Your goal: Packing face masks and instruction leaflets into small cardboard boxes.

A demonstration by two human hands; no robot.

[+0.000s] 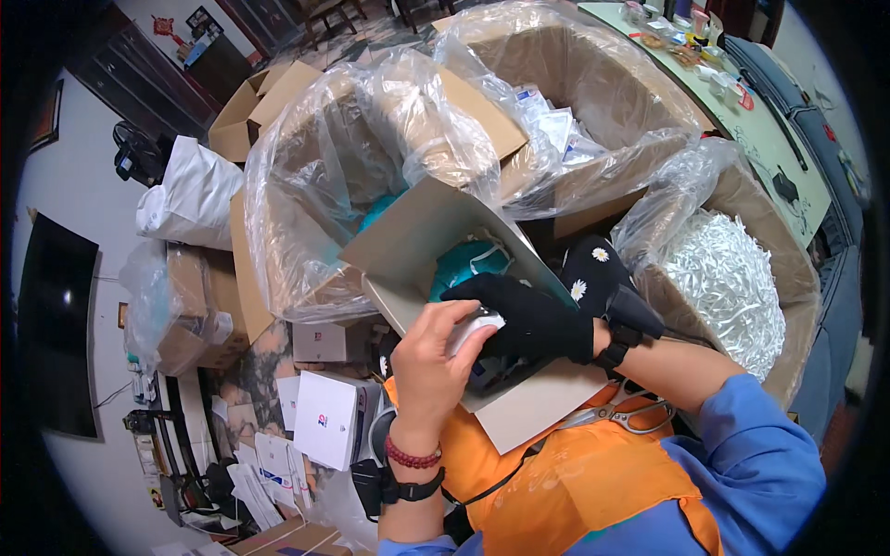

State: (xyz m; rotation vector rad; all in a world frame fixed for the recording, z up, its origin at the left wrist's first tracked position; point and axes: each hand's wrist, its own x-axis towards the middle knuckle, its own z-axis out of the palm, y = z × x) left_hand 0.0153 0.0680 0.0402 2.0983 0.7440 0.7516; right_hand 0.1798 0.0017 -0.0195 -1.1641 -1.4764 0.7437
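Note:
My left hand is bare and curls around a small white object at the mouth of an open grey cardboard box held over my lap. My right hand, in a black glove, reaches into the same box and rests against the white object. Teal items lie inside the box. A red bead bracelet and a black strap circle my left wrist.
Large cartons lined with clear plastic stand ahead, one holding white shredded filler. Scissors lie on my orange apron. Small white boxes and papers litter the floor at left. A table with small items stands at right.

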